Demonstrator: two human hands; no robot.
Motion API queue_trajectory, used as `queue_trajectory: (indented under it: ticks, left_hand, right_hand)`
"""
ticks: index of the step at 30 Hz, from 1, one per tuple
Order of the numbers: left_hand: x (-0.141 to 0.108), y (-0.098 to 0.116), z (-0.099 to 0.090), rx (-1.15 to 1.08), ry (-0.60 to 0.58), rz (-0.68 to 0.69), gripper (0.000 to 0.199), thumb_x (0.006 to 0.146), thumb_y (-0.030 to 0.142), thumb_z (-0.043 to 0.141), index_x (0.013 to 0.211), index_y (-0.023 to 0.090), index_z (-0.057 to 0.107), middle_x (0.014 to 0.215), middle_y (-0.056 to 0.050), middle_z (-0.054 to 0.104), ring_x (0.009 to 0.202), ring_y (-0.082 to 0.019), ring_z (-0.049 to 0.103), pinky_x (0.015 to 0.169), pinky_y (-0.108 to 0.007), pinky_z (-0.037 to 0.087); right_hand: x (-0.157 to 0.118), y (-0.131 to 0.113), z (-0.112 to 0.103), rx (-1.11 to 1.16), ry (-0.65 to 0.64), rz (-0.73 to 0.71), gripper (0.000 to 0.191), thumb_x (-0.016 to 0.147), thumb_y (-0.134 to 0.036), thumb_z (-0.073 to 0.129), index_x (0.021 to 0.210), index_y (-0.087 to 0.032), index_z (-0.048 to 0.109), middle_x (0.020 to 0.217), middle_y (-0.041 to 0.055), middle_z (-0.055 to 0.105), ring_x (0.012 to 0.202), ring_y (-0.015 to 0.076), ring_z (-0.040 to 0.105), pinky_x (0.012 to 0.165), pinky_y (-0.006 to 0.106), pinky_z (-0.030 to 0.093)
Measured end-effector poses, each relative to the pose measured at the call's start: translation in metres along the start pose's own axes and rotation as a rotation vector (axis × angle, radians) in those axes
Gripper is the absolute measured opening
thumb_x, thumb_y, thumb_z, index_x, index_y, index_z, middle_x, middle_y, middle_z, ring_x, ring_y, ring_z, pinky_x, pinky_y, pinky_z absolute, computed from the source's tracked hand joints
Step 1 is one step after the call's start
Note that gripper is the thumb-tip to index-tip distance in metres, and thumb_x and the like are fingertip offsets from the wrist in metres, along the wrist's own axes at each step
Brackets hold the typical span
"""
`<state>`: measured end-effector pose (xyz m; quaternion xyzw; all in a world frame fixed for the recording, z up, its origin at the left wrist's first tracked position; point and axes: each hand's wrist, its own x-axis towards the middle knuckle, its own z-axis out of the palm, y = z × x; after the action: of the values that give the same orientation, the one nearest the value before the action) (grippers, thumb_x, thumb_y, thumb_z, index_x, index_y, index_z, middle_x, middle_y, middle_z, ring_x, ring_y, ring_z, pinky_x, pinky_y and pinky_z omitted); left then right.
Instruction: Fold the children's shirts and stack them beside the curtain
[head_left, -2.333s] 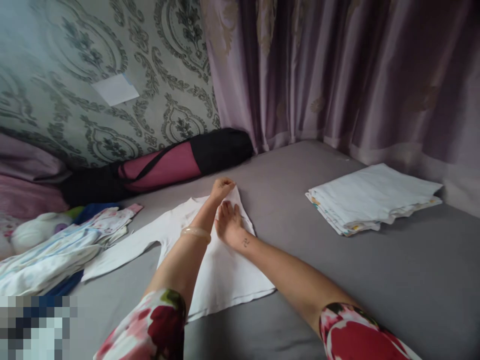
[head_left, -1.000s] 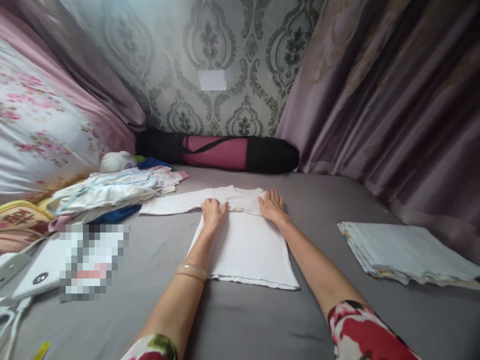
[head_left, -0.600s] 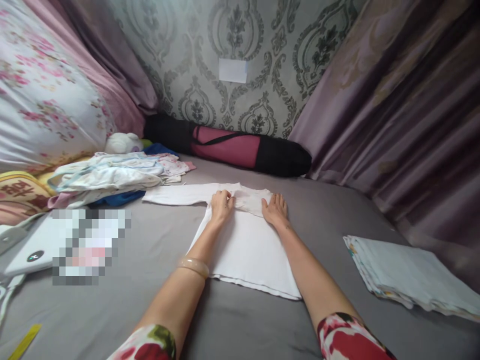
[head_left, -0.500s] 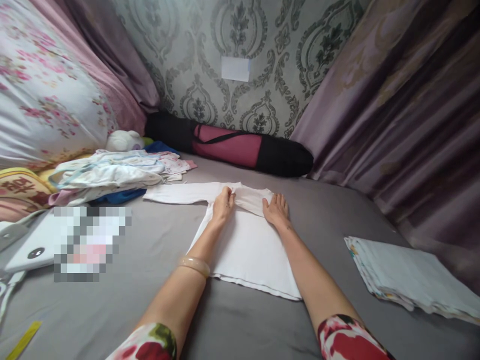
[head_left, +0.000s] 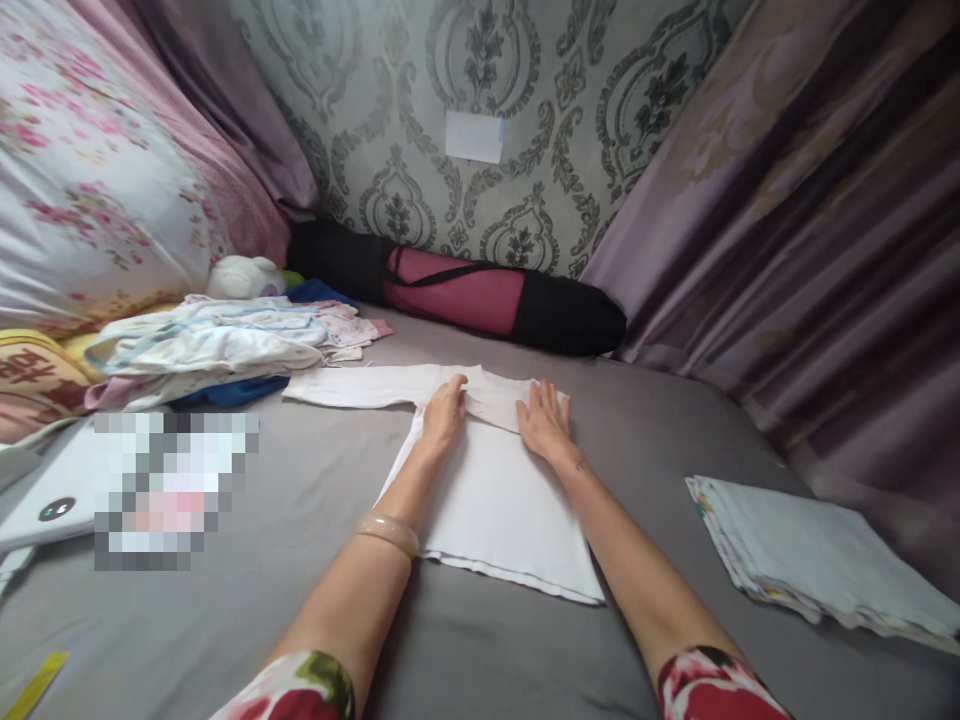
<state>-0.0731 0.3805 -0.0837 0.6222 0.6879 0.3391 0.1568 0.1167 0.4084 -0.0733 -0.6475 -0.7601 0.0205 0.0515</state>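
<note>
A white long-sleeved shirt (head_left: 502,510) lies flat on the grey bed sheet, hem toward me. One sleeve (head_left: 352,386) stretches out to the left, while the other is folded across the chest. My left hand (head_left: 445,415), with a pale bangle on its wrist, rests at the upper left of the shirt by the folded sleeve's end. Its fingers are loosely curved and look parted from the cloth. Over the folded sleeve at the right shoulder lies my right hand (head_left: 546,418), flat with fingers spread.
A folded pale cloth (head_left: 825,555) lies on the right. To the left are a heap of clothes (head_left: 217,335), a white device (head_left: 52,500) beside a blurred patch, and a yellow strip (head_left: 37,688). A black and maroon long bag (head_left: 457,290) lies along the wall.
My left hand's fingers have loosened from the folded sleeve's end. My right hand has slid slightly left, showing more of the folded edge at the right shoulder.
</note>
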Motion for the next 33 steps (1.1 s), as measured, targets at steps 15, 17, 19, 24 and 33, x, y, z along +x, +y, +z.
queue_trajectory:
  ticks: [15, 17, 19, 24, 33]
  left_hand:
    - [0.006, -0.018, 0.009, 0.178, -0.005, 0.053, 0.039, 0.076, 0.002, 0.038, 0.098, 0.015, 0.067, 0.101, -0.011, 0.059, 0.102, -0.021, 0.054, 0.09, -0.032, 0.042]
    - [0.007, -0.019, 0.011, 0.191, -0.008, 0.035, 0.038, 0.076, 0.003, 0.04, 0.098, 0.015, 0.068, 0.102, -0.011, 0.059, 0.103, -0.022, 0.053, 0.091, -0.032, 0.042]
    - [0.008, -0.021, 0.013, 0.186, 0.011, 0.017, 0.038, 0.075, 0.004, 0.041, 0.099, 0.015, 0.069, 0.104, -0.011, 0.059, 0.104, -0.023, 0.054, 0.091, -0.033, 0.043]
    - [0.015, -0.023, 0.011, 0.085, 0.022, -0.053, 0.035, 0.077, 0.008, 0.045, 0.1, 0.013, 0.071, 0.104, -0.013, 0.063, 0.104, -0.024, 0.059, 0.095, -0.032, 0.043]
    - [0.024, -0.02, -0.007, -0.2, 0.203, -0.165, 0.035, 0.094, 0.03, 0.038, 0.102, 0.011, 0.067, 0.099, -0.014, 0.068, 0.098, -0.023, 0.062, 0.09, -0.034, 0.046]
  right_hand:
    - [-0.008, -0.056, 0.012, 0.11, -0.13, -0.107, 0.063, 0.1, -0.048, 0.017, 0.154, -0.016, 0.024, 0.161, 0.0143, 0.012, 0.148, 0.0316, 0.007, 0.115, 0.058, 0.005]
    - [-0.007, -0.059, 0.012, 0.096, -0.15, -0.092, 0.063, 0.1, -0.046, 0.018, 0.154, -0.015, 0.023, 0.162, 0.0143, 0.011, 0.148, 0.0319, 0.006, 0.114, 0.058, 0.005]
    - [-0.006, -0.065, 0.012, 0.088, -0.159, -0.065, 0.062, 0.099, -0.041, 0.02, 0.154, -0.011, 0.022, 0.161, 0.0157, 0.011, 0.148, 0.0314, 0.007, 0.115, 0.057, 0.006]
    - [-0.006, -0.091, 0.011, 0.096, -0.151, -0.053, 0.064, 0.098, -0.031, 0.02, 0.15, 0.006, 0.02, 0.159, 0.0214, 0.012, 0.148, 0.03, 0.008, 0.118, 0.046, 0.008]
    - [-0.003, -0.129, 0.02, 0.087, -0.167, -0.155, 0.073, 0.093, -0.035, 0.038, 0.153, -0.003, 0.015, 0.161, 0.0197, 0.009, 0.148, 0.0313, 0.005, 0.117, 0.047, 0.007]
